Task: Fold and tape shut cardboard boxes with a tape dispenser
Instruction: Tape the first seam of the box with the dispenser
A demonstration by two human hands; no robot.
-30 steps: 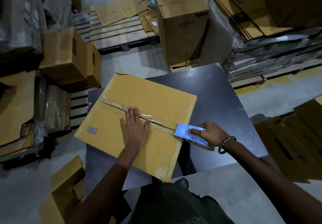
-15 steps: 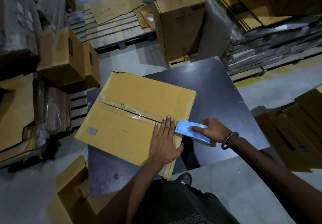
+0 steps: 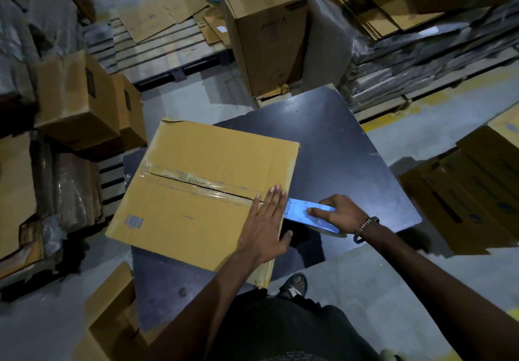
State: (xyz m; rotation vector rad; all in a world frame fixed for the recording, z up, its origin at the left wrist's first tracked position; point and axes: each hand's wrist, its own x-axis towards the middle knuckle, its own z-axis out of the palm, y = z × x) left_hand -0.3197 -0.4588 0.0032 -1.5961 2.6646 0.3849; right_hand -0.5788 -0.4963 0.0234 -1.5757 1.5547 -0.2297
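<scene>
A yellow-brown cardboard box (image 3: 196, 192) lies on the dark table (image 3: 337, 158) with its top flaps closed. Clear tape runs along the centre seam from the left edge to the right edge. My left hand (image 3: 266, 220) lies flat, fingers together, on the box's right edge over the end of the seam. My right hand (image 3: 337, 213) grips a light-blue tape dispenser (image 3: 304, 211) just off the box's right edge, beside my left fingertips. A beaded bracelet sits on my right wrist.
A tall brown carton (image 3: 266, 32) stands beyond the table. Cardboard boxes (image 3: 81, 99) sit at the left, flat cardboard on a wooden pallet (image 3: 157, 40) behind them. Stacked flat cartons (image 3: 421, 37) fill the right. An open box (image 3: 112, 318) is on the floor near my left arm.
My left hand slid right along the taped seam from the middle of the box to its right edge. The dispenser stayed at the right edge.
</scene>
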